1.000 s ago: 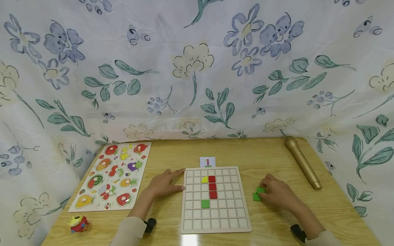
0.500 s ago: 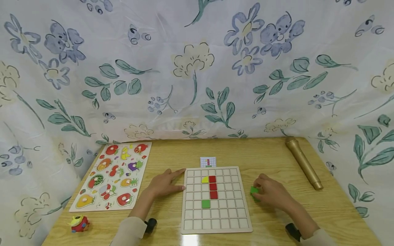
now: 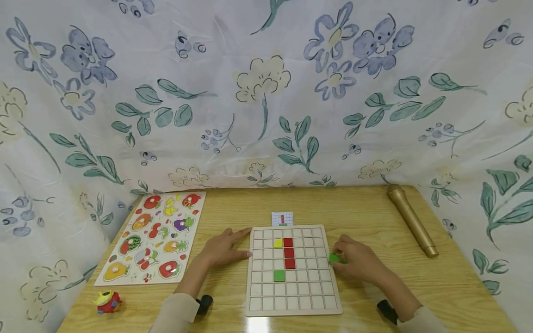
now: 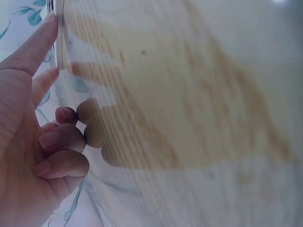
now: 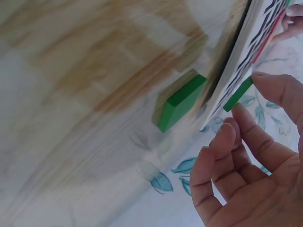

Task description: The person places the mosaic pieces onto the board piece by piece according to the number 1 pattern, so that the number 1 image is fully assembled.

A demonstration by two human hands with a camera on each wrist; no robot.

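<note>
My right hand [image 3: 360, 261] pinches a green square tile [image 5: 238, 93] between thumb and fingertip, beside the right edge of the white grid board [image 3: 266, 305]. A second green tile [image 5: 182, 104] lies on the table close to that hand, mostly hidden by fingers in the head view. My left hand [image 3: 218, 249] touches the board's left edge with thumb and index finger extended; its other fingers [image 4: 64, 137] are curled on the table. In the grid sit a yellow piece [image 3: 278, 243], a column of three red tiles [image 3: 289, 253] and one green tile [image 3: 279, 276].
A small printed pattern card [image 3: 282, 218] lies behind the board. Left of it is a fruit puzzle board [image 3: 166, 273], with a small red and yellow toy [image 3: 108, 302] in front. A gold microphone-shaped object [image 3: 412, 222] lies far right. A floral curtain [image 3: 233, 138] backs the table.
My right hand has moved left with a green tile, from the table at right to the board's right edge. My left hand stays at the board's left edge.
</note>
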